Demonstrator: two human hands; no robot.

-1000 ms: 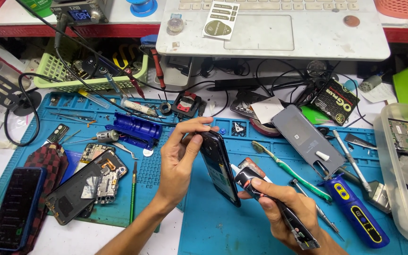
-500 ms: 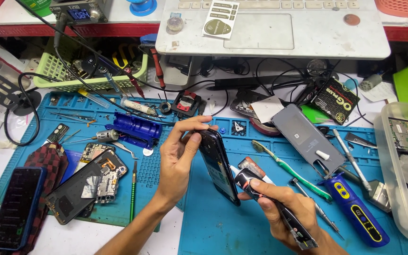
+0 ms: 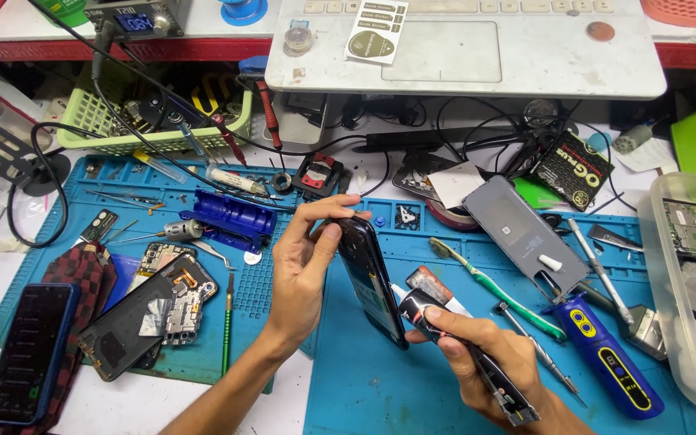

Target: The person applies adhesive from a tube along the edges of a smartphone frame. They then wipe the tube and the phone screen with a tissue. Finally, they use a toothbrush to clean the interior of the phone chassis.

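Note:
My left hand (image 3: 304,270) grips a black phone (image 3: 372,280) and holds it on edge above the blue work mat (image 3: 364,379). My right hand (image 3: 489,358) is closed around a black glue tube (image 3: 465,350) with a white nozzle. The nozzle tip sits against the phone's right edge, low down. A grey phone back cover (image 3: 521,234) lies to the right on the mat.
An opened phone (image 3: 151,310) with bare boards lies at left, beside a dark phone (image 3: 30,350) on checked cloth. A green toothbrush (image 3: 497,288), a blue electric screwdriver (image 3: 606,354), tweezers and a clear plastic box (image 3: 690,290) are at right. A white laptop (image 3: 461,48) sits on the shelf behind.
The phone has tilted slightly in my left hand, and the tube's nozzle has stayed against its right edge. Both hands have barely shifted.

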